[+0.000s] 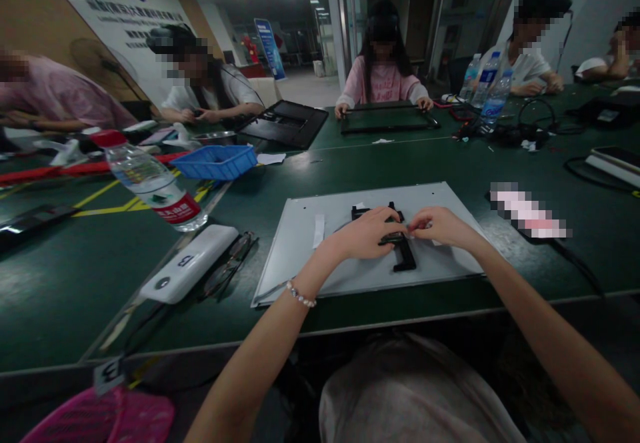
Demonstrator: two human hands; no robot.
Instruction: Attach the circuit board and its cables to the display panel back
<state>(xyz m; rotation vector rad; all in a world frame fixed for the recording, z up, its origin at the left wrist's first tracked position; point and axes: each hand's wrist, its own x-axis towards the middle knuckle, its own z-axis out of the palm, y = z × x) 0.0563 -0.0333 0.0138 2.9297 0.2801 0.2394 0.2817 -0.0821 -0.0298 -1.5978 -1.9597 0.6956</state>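
A black plastic bracket (406, 256) with arms sticking out lies on a flat pale grey panel (295, 229) in front of me. My left hand (367, 233) reaches over it, fingers bent down around its middle part and hiding much of it. Close beside, at the bracket's right side, my right hand (436, 224) has thumb and fingertips pinched together. Whatever is between those fingertips is too small to make out. A white paper strip (319, 231) lies on the panel, left of my left hand.
Left of the panel are a white power bank (190, 263), glasses (231, 263), a water bottle (155, 186) and a blue basket (215, 163). A phone (527, 213) with a cable lies to the right. Across the table, a person (383, 76) holds a black frame (390, 129).
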